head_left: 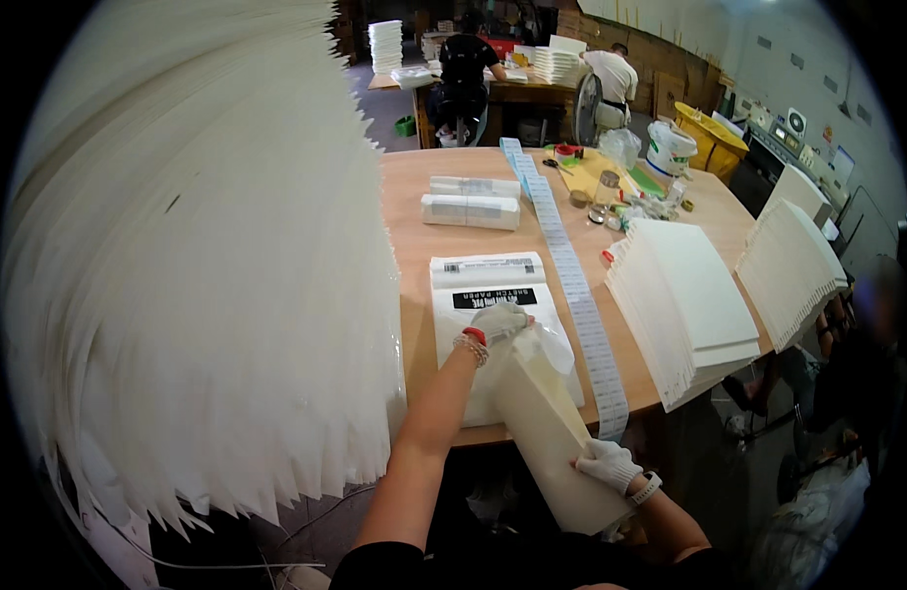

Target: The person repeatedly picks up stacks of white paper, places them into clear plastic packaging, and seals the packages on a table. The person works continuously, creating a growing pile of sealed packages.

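Both my hands wear white knit gloves. My right hand (609,465) grips the right edge of a cream-white paper stack (556,457), which slants from the table down toward my body. My left hand (500,320) is closed at the far end of that stack, with its fingers on a thin clear plastic bag (550,344). Whether the stack's far end is inside the bag is hard to make out. Underneath lies a pile of printed plastic bags (488,270) with a black label panel, flat on the wooden table (414,285).
A tall mass of white sheets (207,246) rises at the left. Two wrapped bundles (470,211) lie farther back. A long label strip (571,265) crosses the table. Paper stacks (684,295) stand at the right, beyond them tape rolls and scissors (552,165). Two people work behind.
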Motion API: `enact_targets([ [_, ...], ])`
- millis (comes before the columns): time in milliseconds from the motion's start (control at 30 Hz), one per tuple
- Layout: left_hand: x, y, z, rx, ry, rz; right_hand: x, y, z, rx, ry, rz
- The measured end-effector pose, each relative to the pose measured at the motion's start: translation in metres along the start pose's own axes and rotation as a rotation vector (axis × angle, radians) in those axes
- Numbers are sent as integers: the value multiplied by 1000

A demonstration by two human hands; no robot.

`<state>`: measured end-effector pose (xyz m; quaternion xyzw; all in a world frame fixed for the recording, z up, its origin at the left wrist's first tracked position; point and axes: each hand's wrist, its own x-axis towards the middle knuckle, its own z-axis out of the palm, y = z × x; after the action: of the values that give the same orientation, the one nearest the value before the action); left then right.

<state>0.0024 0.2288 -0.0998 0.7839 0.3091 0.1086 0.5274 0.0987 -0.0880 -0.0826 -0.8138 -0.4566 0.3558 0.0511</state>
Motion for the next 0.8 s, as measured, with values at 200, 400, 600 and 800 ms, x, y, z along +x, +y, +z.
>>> enact_targets([
  [200,-25,46,25,316,226,292,76,-77,-31,-168,179,-104],
  [400,-66,66,49,375,437,707,289,24,-12,344,406,-338],
  [600,-141,-64,83,137,893,555,134,-66,-44,116,316,-233],
  [800,-128,-15,123,243,1052,424,92,-16,-60,-82,679,-231],
])
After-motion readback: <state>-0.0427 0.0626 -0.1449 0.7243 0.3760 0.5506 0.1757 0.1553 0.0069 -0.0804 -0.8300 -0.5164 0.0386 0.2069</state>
